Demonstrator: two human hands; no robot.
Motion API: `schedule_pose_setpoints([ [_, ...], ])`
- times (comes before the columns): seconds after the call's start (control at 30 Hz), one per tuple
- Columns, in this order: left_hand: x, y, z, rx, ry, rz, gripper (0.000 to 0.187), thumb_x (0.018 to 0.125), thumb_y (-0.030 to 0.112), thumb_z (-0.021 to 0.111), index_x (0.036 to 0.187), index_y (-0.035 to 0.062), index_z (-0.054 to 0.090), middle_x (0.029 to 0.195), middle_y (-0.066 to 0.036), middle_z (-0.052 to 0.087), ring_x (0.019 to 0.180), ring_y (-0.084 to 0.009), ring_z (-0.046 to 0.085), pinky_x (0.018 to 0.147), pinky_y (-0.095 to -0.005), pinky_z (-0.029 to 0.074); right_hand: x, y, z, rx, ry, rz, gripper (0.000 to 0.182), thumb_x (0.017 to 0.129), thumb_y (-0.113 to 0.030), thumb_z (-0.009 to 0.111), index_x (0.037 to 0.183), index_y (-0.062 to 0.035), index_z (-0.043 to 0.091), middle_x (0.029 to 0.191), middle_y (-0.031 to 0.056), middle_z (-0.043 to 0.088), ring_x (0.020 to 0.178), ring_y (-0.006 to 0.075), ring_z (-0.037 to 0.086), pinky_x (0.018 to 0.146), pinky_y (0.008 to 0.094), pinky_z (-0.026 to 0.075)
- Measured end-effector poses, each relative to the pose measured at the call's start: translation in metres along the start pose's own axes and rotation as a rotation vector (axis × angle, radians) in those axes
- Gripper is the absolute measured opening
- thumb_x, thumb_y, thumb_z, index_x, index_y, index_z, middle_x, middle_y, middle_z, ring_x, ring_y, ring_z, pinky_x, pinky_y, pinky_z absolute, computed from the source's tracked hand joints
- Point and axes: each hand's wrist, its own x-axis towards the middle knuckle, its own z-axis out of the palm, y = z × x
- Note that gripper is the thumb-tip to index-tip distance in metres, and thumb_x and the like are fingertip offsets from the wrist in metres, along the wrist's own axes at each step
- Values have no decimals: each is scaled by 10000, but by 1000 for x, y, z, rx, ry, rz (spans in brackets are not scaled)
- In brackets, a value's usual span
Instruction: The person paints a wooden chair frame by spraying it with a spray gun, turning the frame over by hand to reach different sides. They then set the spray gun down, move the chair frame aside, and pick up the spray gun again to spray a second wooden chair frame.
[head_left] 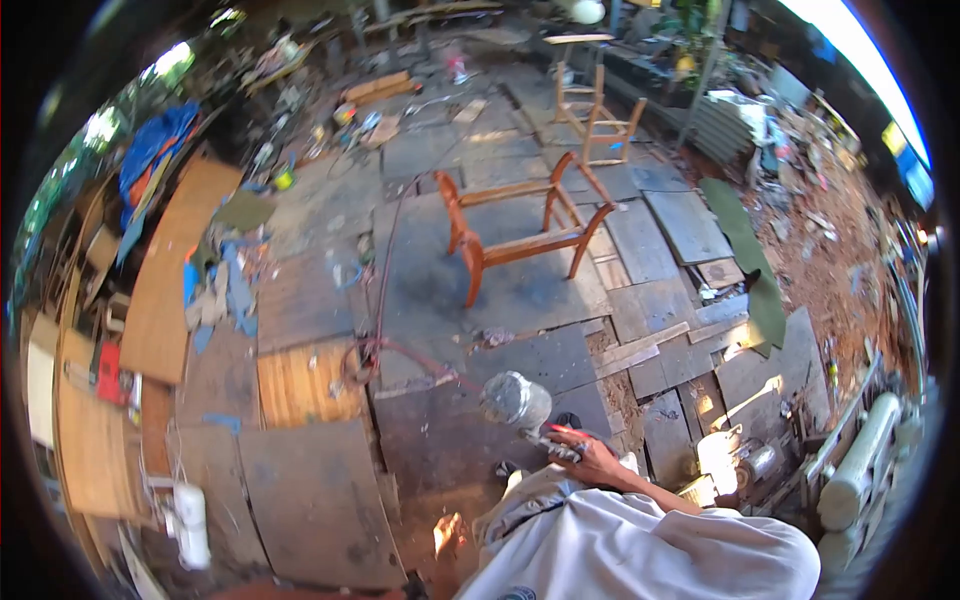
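Observation:
My right hand (592, 462) is closed around the handle of a spray gun (553, 440) with a dented silver cup (517, 400) on it. A reddish hose (420, 355) trails over the floor behind the cup. My left hand (447, 540) is low in front of my body, with a dark band at the wrist; shadow and glare hide how its fingers lie. Ahead on the floor, apart from both hands, stands a glossy reddish-brown wooden bench frame (530, 250) with curved raised ends and no seat.
A paler wooden chair frame (605, 130) stands behind the bench frame. Uneven boards (310, 500) cover the floor. On the left lean wooden panels (180, 270) near cloth scraps (235, 290). A grey cylinder (860, 460) and a machine (740, 460) are at right.

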Motion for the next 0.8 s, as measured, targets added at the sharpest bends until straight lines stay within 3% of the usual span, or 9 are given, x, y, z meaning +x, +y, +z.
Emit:
schedule_pose_setpoints([
  [0.17,23,-8,-1,-34,-20,-26,683,901,540,738,1370,60,612,1021,-112,696,739,-200,613,663,-357,537,0,3,3,59,45,21,519,929,-250,739,1396,-80,588,1328,203,652,1215,337,647,1028,403,508],
  [0.2,24,-17,3,-86,-34,-40,673,905,537,734,1375,70,611,1032,-117,696,742,-205,620,664,-366,540,0,-3,1,88,34,69,496,936,-315,709,1371,-96,610,1309,170,666,1226,348,625,1049,417,487],
  [0.4,-9,30,19,35,86,-109,549,910,471,743,1244,47,638,1010,-58,727,893,-171,718,645,-298,503,1,-2,-2,37,16,38,517,920,-294,738,1377,-95,604,1277,186,683,1176,372,656,1016,426,516],
  [0.47,-9,25,21,-22,59,-106,541,919,453,730,1274,61,615,976,-34,714,876,-161,695,653,-300,497,3,3,-1,34,22,-4,518,917,-287,741,1375,-85,605,1264,193,687,1169,383,657,1014,431,518],
  [0.53,-13,29,24,25,44,-147,526,930,470,726,1299,111,619,1071,-46,723,1033,-213,687,828,-401,516,3,9,0,37,-5,9,516,909,-262,747,1370,-78,605,1287,196,676,1206,384,639,1028,431,509],
  [0.67,-18,25,41,-4,43,-149,501,924,475,729,1266,117,652,1086,-52,726,1029,-197,677,854,-393,514,13,0,-6,47,-30,27,506,901,-220,749,1366,-82,603,1311,192,663,1244,377,621,1039,426,502],
  [0.73,-29,20,51,30,46,-118,520,918,457,730,1258,73,645,1089,-72,728,969,-175,680,812,-360,527,7,2,-2,17,-42,32,505,899,-209,748,1366,-86,603,1312,191,663,1242,377,622,1038,424,502],
  [0.77,-30,22,57,27,57,-83,499,925,433,735,1245,58,654,1087,-75,728,980,-172,671,832,-366,535,6,1,-2,11,-35,-5,442,949,-220,691,1354,-62,609,1217,166,692,1142,317,672,984,391,516],
  [0.8,-28,19,62,23,67,-46,479,932,409,740,1232,43,664,1085,-78,727,991,-170,662,851,-372,543,6,1,-2,7,-37,-20,441,948,-221,693,1352,-62,611,1212,167,694,1138,316,674,982,393,517],
])
